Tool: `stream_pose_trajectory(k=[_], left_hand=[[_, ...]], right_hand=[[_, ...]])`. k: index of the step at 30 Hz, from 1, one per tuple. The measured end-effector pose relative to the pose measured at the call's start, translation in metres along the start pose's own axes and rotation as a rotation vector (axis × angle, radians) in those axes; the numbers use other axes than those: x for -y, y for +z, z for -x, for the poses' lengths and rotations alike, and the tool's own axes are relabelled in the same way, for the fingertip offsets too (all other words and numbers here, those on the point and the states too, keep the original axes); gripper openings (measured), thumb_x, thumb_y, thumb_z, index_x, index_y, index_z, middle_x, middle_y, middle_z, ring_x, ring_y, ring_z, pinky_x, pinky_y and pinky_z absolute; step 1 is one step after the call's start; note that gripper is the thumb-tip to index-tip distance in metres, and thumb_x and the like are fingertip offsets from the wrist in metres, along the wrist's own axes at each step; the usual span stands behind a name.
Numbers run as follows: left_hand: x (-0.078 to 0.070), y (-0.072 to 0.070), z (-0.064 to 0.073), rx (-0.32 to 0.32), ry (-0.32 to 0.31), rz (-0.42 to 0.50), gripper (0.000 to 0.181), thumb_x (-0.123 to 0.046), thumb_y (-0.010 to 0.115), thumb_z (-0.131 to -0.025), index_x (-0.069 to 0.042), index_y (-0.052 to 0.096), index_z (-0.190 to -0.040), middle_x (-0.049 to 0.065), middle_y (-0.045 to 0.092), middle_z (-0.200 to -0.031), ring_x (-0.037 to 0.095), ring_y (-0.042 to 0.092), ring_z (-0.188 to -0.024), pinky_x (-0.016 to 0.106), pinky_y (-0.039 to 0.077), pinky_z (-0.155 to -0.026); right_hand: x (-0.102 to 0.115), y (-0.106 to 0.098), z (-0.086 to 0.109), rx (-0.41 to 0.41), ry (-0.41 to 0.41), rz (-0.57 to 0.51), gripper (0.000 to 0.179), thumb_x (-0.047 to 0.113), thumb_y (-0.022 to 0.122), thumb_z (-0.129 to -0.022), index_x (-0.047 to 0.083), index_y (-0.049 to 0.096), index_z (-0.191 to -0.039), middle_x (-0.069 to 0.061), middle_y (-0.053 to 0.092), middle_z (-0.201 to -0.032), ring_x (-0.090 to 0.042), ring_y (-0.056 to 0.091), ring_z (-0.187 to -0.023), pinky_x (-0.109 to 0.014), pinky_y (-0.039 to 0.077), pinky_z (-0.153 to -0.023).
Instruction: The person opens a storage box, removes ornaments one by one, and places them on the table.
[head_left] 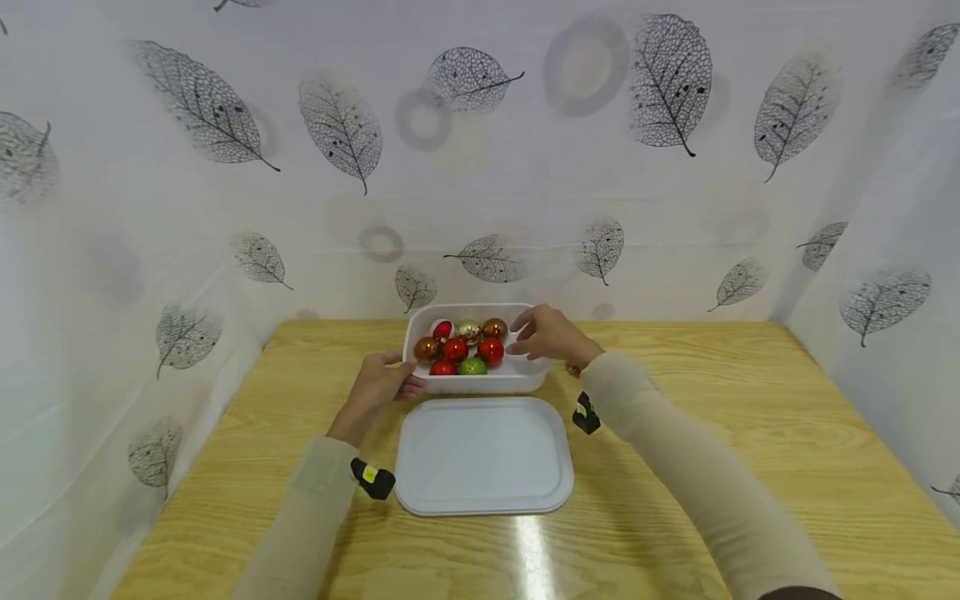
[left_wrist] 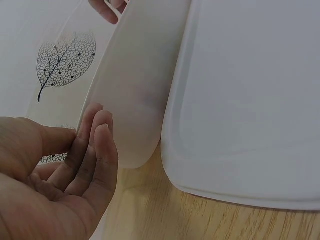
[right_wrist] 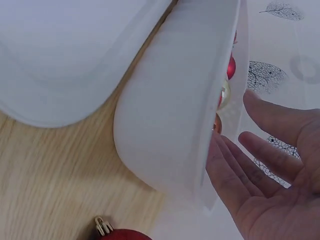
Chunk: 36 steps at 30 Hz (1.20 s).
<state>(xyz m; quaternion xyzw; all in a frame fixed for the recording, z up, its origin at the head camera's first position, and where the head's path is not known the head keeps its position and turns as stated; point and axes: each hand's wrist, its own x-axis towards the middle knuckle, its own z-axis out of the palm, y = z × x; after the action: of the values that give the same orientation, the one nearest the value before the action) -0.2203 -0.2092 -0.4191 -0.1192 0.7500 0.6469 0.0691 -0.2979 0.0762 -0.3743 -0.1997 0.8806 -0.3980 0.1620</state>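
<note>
A white plastic box (head_left: 480, 384) holds several shiny Christmas baubles: red (head_left: 491, 351), copper (head_left: 427, 350), pale gold (head_left: 468, 330) and glittery green (head_left: 472, 366). My left hand (head_left: 377, 385) grips the box at its front left corner. In the left wrist view the thumb is at the rim and the fingers lie along the outer wall (left_wrist: 137, 95). Over the right end of the box is my right hand (head_left: 553, 336), its fingers loosely spread with nothing between them. Its fingertips point toward the baubles, and in the right wrist view they reach just inside the rim (right_wrist: 212, 120).
A white lid (head_left: 483, 454) lies flat on the wooden table (head_left: 690, 392) just in front of the box. Right of the box, partly behind the right wrist, sits another red bauble (right_wrist: 125, 235) with a gold cap. Leaf-printed curtain (head_left: 480, 192) encloses the back and sides.
</note>
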Motion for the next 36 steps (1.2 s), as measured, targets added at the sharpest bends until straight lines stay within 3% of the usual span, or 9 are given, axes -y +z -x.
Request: stream_pose_trajectory(k=[14, 25, 36], left_hand=[[0.002, -0.002, -0.002, -0.008, -0.017, -0.029, 0.047, -0.01, 0.053, -0.106, 0.013, 0.043, -0.145, 0.014, 0.074, -0.083, 0.014, 0.071, -0.067, 0.026, 0.063, -0.064], [0.002, -0.002, -0.004, -0.011, -0.016, -0.023, 0.047, -0.01, 0.055, -0.105, 0.013, 0.043, -0.145, 0.016, 0.074, -0.085, 0.015, 0.072, -0.068, 0.026, 0.063, -0.064], [0.004, -0.002, -0.006, -0.013, -0.011, -0.011, 0.046, -0.01, 0.054, -0.106, 0.012, 0.044, -0.145, 0.016, 0.074, -0.085, 0.015, 0.071, -0.068, 0.026, 0.063, -0.066]], right_hand=[[-0.009, 0.024, -0.016, -0.004, 0.005, -0.108, 0.039, 0.002, 0.076, -0.089, -0.015, 0.06, -0.122, -0.024, 0.07, -0.103, -0.038, 0.07, -0.093, -0.042, 0.064, -0.074], [-0.01, 0.034, -0.023, -0.01, 0.014, -0.078, 0.041, 0.004, 0.075, -0.091, -0.013, 0.06, -0.126, -0.026, 0.07, -0.11, -0.035, 0.072, -0.085, -0.04, 0.064, -0.07], [-0.01, 0.041, -0.031, 0.003, 0.034, -0.036, 0.042, 0.008, 0.079, -0.089, -0.009, 0.063, -0.125, -0.02, 0.072, -0.099, -0.022, 0.071, -0.069, -0.03, 0.062, -0.06]])
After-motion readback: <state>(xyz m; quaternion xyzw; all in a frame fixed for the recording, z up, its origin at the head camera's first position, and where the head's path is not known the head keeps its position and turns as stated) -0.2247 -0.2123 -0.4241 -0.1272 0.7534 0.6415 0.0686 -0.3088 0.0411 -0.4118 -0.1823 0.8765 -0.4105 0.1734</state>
